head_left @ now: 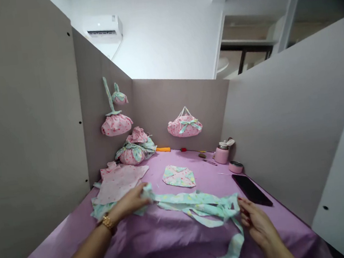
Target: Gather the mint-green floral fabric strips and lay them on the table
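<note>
1. The left hand (130, 201) pinches one end of a long mint strip (193, 203), and the right hand (254, 221) grips the other end, so the strip lies stretched across the near table (160, 239).
2. A pink cloth (120, 181) lies flat just beyond the left hand; a folded piece (178, 176) rests mid-table.
3. Tied pouches (135, 150) sit far left and hang on the wall; their contents are hidden.
4. A pink jar (222, 153) stands far right, its lid (236, 166) off beside it, a phone (251, 189) nearer.

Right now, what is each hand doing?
Left hand: closed, holding one end of the strip.
Right hand: fingers on the strip's other end; grip unclear.
</note>
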### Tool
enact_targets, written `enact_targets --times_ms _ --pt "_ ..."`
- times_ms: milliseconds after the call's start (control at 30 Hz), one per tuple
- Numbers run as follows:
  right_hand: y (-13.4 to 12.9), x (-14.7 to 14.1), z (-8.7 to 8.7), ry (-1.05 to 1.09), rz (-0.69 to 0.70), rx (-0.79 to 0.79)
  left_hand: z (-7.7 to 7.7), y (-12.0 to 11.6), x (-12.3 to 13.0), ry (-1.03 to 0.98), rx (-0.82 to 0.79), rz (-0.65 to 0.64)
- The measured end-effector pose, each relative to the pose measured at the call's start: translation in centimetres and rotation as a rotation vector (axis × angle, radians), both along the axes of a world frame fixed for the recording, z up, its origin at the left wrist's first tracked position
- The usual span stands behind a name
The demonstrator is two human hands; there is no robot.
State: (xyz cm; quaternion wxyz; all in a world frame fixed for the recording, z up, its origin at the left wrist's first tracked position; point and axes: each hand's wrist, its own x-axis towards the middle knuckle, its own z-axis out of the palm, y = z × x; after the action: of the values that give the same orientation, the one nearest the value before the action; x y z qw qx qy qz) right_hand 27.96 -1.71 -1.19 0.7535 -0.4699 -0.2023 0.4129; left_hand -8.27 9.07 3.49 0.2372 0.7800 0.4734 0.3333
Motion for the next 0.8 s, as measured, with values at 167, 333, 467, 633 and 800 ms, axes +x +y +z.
enact_targets --times_ms 167,333,467,633,800 --pt "-0.3 -1.0 -0.7 -0.102 0.084 -0.087 -0.5 -2.5 3.9 0.18 0.059 -0.257" --pt "-0.8 -0.9 -1.2 -0.169 0.095 -0.137 -0.3 -3.4 5.4 0.299 0.106 -0.31" --pt "-1.0 -0.5 -1.4 -0.237 0.09 -0.185 -0.4 -3.1 5.1 0.335 0.128 -0.242" --pt "-0.7 -0.5 -1.7 -0.433 0.137 -0.194 -0.5 -2.1 3.0 0.346 0.177 -0.04" --pt "-0.5 -1.1 -1.7 -0.644 0.169 -0.198 -0.3 0.0 -2.4 0.387 0.206 0.432"
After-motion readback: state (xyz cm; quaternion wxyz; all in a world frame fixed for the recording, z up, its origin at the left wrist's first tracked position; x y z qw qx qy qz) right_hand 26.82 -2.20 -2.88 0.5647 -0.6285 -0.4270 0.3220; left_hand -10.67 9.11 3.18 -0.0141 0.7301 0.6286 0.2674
